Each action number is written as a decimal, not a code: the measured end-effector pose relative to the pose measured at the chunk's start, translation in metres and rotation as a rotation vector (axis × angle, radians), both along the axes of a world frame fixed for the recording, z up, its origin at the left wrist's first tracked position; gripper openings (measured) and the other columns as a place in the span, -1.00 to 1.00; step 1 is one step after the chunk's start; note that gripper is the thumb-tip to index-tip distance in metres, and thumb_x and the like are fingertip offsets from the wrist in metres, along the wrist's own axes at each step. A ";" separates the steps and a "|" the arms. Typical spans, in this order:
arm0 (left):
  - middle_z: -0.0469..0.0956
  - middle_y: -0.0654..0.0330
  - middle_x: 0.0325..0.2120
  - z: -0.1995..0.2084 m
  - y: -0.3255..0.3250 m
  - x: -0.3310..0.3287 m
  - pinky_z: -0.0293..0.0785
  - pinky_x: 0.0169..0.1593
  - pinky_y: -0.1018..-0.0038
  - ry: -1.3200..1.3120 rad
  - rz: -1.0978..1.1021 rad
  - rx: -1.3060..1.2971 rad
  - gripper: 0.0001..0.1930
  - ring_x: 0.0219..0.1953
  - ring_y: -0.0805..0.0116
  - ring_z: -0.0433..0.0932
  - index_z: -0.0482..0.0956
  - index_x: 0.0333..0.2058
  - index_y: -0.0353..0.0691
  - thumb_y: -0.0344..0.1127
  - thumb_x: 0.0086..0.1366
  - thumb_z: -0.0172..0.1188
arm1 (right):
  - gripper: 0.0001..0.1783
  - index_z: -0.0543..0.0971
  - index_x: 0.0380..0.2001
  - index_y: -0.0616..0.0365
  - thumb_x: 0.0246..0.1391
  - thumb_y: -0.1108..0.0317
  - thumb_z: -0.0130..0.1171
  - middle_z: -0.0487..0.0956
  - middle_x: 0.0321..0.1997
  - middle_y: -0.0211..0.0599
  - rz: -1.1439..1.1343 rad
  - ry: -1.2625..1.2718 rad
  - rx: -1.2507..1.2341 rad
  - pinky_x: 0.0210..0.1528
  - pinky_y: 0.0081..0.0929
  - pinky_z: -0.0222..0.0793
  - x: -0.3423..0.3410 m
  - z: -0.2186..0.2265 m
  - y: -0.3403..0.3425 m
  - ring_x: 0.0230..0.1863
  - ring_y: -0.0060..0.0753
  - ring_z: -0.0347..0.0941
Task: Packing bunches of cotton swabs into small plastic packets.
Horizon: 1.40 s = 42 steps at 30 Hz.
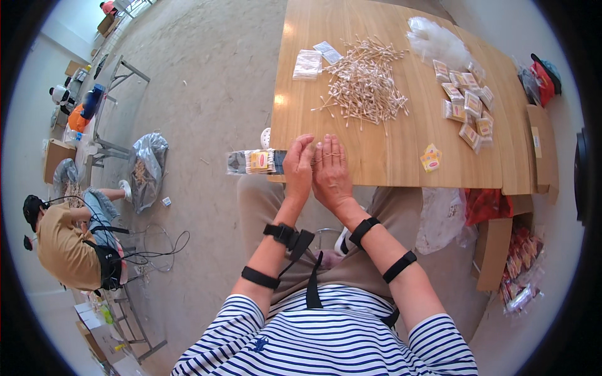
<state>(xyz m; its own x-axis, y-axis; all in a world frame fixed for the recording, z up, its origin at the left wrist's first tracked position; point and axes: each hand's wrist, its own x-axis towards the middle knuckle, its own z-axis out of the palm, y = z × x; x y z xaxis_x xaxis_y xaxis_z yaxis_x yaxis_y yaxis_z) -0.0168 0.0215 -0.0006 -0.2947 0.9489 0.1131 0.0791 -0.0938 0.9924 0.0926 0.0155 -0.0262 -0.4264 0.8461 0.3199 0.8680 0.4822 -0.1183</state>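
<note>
Near the front left corner of the table, my left hand (297, 168) and my right hand (332, 170) meet side by side. The left fingers bend inward toward the right hand. My right hand lies back up, its fingers stretched out together. Whatever sits between the palms is mostly hidden. Just left of my left hand, cotton swabs with a yellow label card (258, 161) lie in a dark holder with clear plastic, jutting past the table edge. Beyond my hands spreads a large loose pile of cotton swabs (367, 81).
The wooden table (389, 163) bears clear bags (307, 64), yellow cards (431, 158), several filled swab packs (464, 103) and crumpled plastic (436, 41). Cardboard boxes (493, 254) stand at lower right. On the left, another person (72, 250) sits by a plastic sack (148, 169).
</note>
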 end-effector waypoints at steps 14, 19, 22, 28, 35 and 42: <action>0.04 -0.06 0.44 -0.016 -0.054 -0.008 -0.21 0.48 0.01 1.347 -0.175 0.018 -0.21 0.51 0.03 -0.06 0.14 0.38 -0.36 -0.49 0.12 0.09 | -0.38 0.32 0.24 0.48 0.20 0.26 -0.01 0.19 0.41 0.33 -0.007 0.027 0.091 0.53 0.03 -0.13 -0.003 -0.008 0.003 0.50 0.26 0.02; 0.05 -0.02 0.44 -0.027 -0.051 -0.003 -0.27 0.48 -0.04 1.424 -0.083 -0.013 -0.23 0.51 0.12 -0.06 0.11 0.39 -0.33 -0.40 0.18 0.10 | -0.43 0.35 0.22 0.45 0.21 0.31 -0.03 0.22 0.40 0.32 -0.013 0.044 0.063 0.52 0.05 -0.10 -0.002 -0.007 0.002 0.48 0.27 0.06; 0.05 -0.01 0.44 -0.027 -0.051 -0.002 -0.28 0.47 -0.07 1.496 -0.059 -0.041 -0.24 0.51 0.14 -0.05 0.10 0.40 -0.32 -0.38 0.20 0.09 | -0.41 0.33 0.22 0.46 0.18 0.31 -0.01 0.22 0.39 0.31 0.005 0.035 0.057 0.52 0.06 -0.12 -0.001 -0.003 0.001 0.48 0.27 0.04; 0.05 -0.01 0.44 -0.027 -0.051 0.001 -0.29 0.46 -0.13 1.459 -0.030 -0.024 -0.26 0.51 0.15 -0.04 0.11 0.39 -0.33 -0.36 0.23 0.07 | -0.32 0.27 0.24 0.52 0.08 0.35 0.04 0.17 0.41 0.35 0.089 0.115 0.011 0.53 0.08 -0.19 0.011 0.003 -0.008 0.50 0.29 -0.02; 0.05 0.00 0.44 -0.028 -0.050 0.001 -0.31 0.45 -0.17 1.502 -0.047 -0.037 -0.27 0.51 0.15 -0.03 0.12 0.38 -0.31 -0.35 0.23 0.07 | -0.29 0.24 0.27 0.51 0.07 0.36 0.03 0.15 0.42 0.33 0.075 0.090 0.016 0.54 0.06 -0.22 0.011 0.001 -0.008 0.51 0.27 -0.04; 0.05 0.03 0.45 -0.023 -0.051 0.000 -0.27 0.45 -0.18 1.442 -0.078 -0.080 -0.30 0.51 0.14 -0.06 0.16 0.37 -0.26 -0.35 0.24 0.07 | -0.25 0.25 0.29 0.44 -0.01 0.40 0.11 0.15 0.46 0.21 0.090 0.123 -0.090 0.55 0.02 -0.25 0.018 0.014 -0.014 0.54 0.12 -0.05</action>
<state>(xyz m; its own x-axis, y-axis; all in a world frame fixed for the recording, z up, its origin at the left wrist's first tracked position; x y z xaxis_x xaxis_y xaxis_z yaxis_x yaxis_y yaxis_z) -0.0163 -0.0300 -0.0234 0.0797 0.9748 0.2083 0.9939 -0.0936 0.0578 0.1107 0.0014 -0.0119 -0.4644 0.8335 0.2992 0.7981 0.5404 -0.2665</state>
